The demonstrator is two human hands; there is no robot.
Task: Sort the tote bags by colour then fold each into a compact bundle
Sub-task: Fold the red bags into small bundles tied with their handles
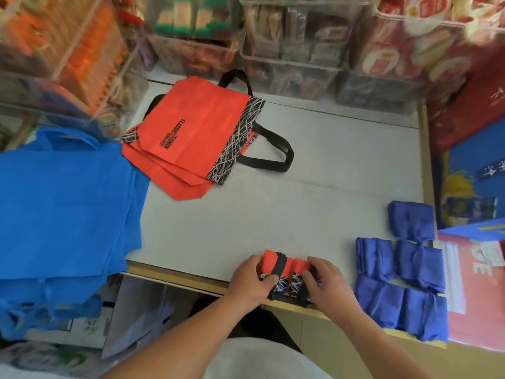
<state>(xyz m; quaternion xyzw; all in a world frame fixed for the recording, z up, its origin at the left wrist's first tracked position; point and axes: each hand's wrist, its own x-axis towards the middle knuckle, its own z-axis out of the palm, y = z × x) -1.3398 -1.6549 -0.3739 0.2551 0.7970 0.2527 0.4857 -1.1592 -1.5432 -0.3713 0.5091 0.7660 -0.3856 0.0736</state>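
Both hands are on a small red bundle [296,265], a folded red tote bag with a black strap and a black part with white lines. It sits at the near edge of the white table [300,203]. The left hand [250,281] holds the left end with its fingers curled over the top. The right hand [326,283] holds the right end the same way, fingers curled round it. At the back of the table lies a flat pile of red tote bags [196,138] with black handles. Big flat blue tote bags [62,203] lie on the left and hang over the edge. On the right, a few folded blue bundles [418,265] sit close together. Clear bins [289,64] full of packets stand behind the table.
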